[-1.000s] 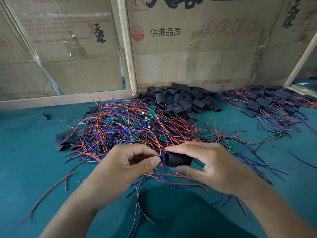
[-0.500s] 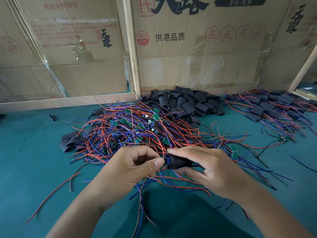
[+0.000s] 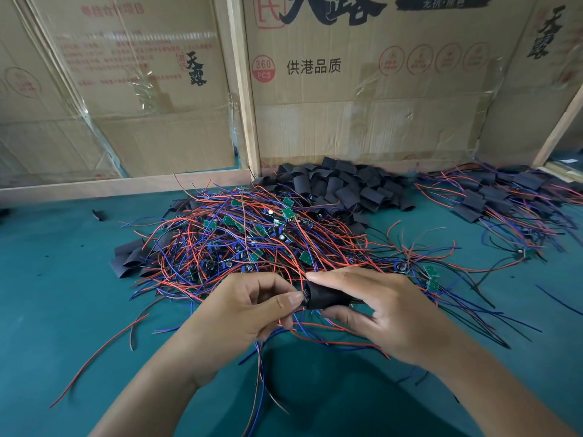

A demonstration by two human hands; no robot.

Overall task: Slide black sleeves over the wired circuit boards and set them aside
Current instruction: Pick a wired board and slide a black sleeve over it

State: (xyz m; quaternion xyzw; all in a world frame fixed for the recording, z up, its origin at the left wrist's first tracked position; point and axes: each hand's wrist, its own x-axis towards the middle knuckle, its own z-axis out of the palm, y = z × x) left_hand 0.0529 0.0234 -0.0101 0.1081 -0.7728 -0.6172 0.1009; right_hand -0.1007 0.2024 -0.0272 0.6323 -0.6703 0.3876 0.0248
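My right hand point(image 3: 385, 310) grips a black sleeve point(image 3: 325, 298) between thumb and fingers, its open end facing left. My left hand point(image 3: 249, 307) pinches the end of a wired circuit board point(image 3: 304, 294) at the sleeve's mouth; most of the board is hidden inside the sleeve. Its red and blue wires trail down between my wrists. Behind my hands lies a big tangle of bare wired boards point(image 3: 252, 238). A heap of empty black sleeves point(image 3: 344, 187) sits against the cardboard wall. Sleeved boards point(image 3: 492, 197) lie in a pile at the far right.
Everything rests on a teal mat point(image 3: 56, 294). Cardboard boxes point(image 3: 362, 89) and a wooden frame point(image 3: 243, 89) close off the back. A few flat black sleeves point(image 3: 131, 257) lie at the left edge of the wire tangle. Loose wires point(image 3: 104, 351) stray over the mat.
The board has gone deeper into the sleeve: less of it shows at the mouth. My hands have stayed at the same place in front of the wire tangle.
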